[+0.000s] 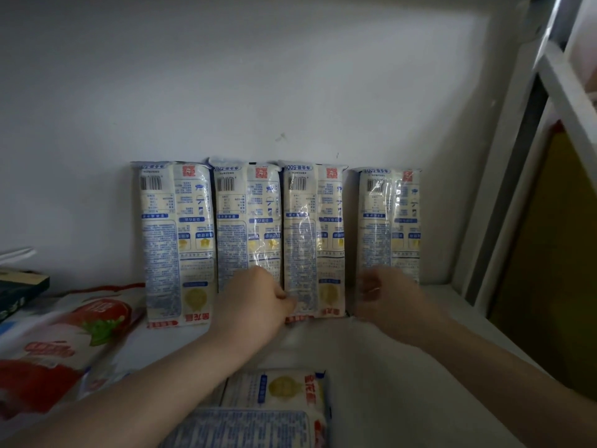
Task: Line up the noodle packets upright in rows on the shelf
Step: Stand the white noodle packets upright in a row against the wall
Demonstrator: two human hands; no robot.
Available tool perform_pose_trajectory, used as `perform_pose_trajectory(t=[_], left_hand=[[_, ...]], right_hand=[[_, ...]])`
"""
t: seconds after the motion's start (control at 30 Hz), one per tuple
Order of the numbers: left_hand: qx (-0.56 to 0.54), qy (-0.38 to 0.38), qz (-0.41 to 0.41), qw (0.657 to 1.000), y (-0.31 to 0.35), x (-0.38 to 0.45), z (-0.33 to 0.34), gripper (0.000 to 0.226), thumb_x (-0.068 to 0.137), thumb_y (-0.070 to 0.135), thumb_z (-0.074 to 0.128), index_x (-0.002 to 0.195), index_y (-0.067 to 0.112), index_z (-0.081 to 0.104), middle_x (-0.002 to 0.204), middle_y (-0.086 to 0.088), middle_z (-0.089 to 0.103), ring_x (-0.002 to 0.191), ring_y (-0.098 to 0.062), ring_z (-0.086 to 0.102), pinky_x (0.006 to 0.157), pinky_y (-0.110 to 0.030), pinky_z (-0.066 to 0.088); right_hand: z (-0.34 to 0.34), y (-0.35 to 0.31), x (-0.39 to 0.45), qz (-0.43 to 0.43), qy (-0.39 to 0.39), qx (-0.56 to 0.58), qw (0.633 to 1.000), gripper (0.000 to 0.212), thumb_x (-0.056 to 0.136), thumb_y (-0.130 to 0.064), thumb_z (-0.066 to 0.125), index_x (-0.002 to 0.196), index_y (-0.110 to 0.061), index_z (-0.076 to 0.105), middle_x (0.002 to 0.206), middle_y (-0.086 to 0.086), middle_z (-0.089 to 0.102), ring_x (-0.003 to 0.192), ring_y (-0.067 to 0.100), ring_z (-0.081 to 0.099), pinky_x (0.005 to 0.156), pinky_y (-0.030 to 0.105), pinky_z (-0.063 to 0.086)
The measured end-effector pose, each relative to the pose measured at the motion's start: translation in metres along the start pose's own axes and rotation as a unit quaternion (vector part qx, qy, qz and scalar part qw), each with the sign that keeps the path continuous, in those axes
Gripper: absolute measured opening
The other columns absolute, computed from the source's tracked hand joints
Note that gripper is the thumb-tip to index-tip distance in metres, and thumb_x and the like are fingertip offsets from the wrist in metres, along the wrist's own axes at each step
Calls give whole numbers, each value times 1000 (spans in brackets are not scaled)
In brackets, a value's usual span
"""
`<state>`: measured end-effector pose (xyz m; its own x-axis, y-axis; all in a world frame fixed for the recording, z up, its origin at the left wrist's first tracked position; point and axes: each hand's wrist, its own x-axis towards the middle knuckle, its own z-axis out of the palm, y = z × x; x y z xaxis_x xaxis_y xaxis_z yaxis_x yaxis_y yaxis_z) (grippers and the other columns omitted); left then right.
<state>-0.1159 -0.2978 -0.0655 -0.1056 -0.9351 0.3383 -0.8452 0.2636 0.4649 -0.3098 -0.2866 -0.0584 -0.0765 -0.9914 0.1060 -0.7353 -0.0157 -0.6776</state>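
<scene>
Four noodle packets (311,240) upright against shelf (371,357) back wall, gap before rightmost. Left hand (255,302) pinching third packet's base; right hand (387,295) curled at fourth's base, grip unclear. Stiff, light, slick film, brittle inside: hold low by edges

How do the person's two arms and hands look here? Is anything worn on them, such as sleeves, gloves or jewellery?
Both forearms are bare as far as the picture shows: no sleeves, gloves or watch are visible. The left hand shows nothing worn on it. The right hand is blurred; a thin pale band on one finger may be a ring, but the blur does not let me be sure.
</scene>
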Motion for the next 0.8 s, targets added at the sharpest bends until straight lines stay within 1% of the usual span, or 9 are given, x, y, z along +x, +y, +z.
perform_pose_trajectory(t=[0.07, 0.13, 0.2, 0.27, 0.37, 0.47, 0.6, 0.73, 0.8], left_hand=[[-29, -18, 40, 999, 19, -6, -2, 19, 83, 36, 67, 76, 21, 75, 69, 7, 72, 58, 0, 64, 68, -23, 57], [-70, -53, 66, 994, 42, -6, 8, 20, 82, 34, 70, 93, 18, 74, 89, 7, 73, 76, -2, 67, 78, -25, 57], [-76, -101, 75, 989, 61, 1, 27, 26, 81, 32, 71, 98, 12, 71, 95, 0, 72, 83, -10, 67, 77, -26, 56], [-37, -135, 76, 987, 75, 10, 46, 23, 84, 27, 67, 96, 7, 68, 95, -8, 69, 86, -19, 67, 71, -28, 54], [-14, -160, 53, 986, 85, 22, 66, 21, 88, 23, 61, 97, 5, 64, 97, -12, 67, 83, -22, 63, 63, -26, 47], [-77, -171, 16, 982, 84, 31, 80, 19, 90, 19, 59, 97, 3, 66, 96, -14, 69, 84, -22, 66, 68, -29, 54], [-102, -159, 2, 982, 80, 32, 91, 14, 85, 8, 62, 96, 1, 66, 93, -15, 70, 85, -25, 69, 77, -37, 58], [-106, -122, 9, 987, 76, 29, 92, 10, 80, 2, 63, 88, 0, 66, 83, -16, 71, 76, -27, 71, 73, -39, 59], [-105, -101, 7, 989, 76, 28, 93, 7, 79, 1, 61, 84, 0, 66, 79, -16, 71, 73, -26, 70, 71, -38, 59]], right_hand=[[-26, 11, -6, 25, 54, -31, 998, 29, 80, -17, 70, 102, -21, 51, 88, -6, 56, 76, 9, 57, 61, 24, 51], [-50, 25, 0, 70, 91, -15, 993, 43, 78, -20, 75, 112, -16, 50, 92, -4, 55, 77, 10, 54, 57, 23, 44], [-63, 42, 14, 118, 86, 14, 989, 67, 71, -24, 81, 126, -10, 45, 112, 5, 56, 92, 17, 53, 72, 28, 47], [-66, 57, 25, 153, 16, 81, 985, 77, 65, -23, 85, 129, -6, 45, 121, 9, 57, 102, 21, 54, 86, 34, 48], [-57, 74, 34, 153, -94, 171, 969, 58, 65, -1, 77, 119, 0, 58, 113, 12, 68, 104, 26, 64, 97, 41, 50], [-46, 80, 41, 120, -111, 221, 961, 46, 75, 17, 58, 116, -3, 60, 114, 15, 67, 104, 28, 62, 96, 45, 49], [-37, 85, 47, 81, -113, 207, 968, 49, 73, 14, 63, 115, -10, 62, 112, 13, 69, 94, 26, 62, 68, 31, 49], [-35, 90, 50, 67, -90, 208, 972, 54, 67, 12, 70, 111, -18, 64, 108, 6, 70, 101, 26, 65, 85, 40, 55], [-34, 89, 49, 58, -88, 218, 970, 51, 68, 14, 69, 106, -19, 64, 106, 6, 70, 99, 25, 65, 78, 36, 54]])
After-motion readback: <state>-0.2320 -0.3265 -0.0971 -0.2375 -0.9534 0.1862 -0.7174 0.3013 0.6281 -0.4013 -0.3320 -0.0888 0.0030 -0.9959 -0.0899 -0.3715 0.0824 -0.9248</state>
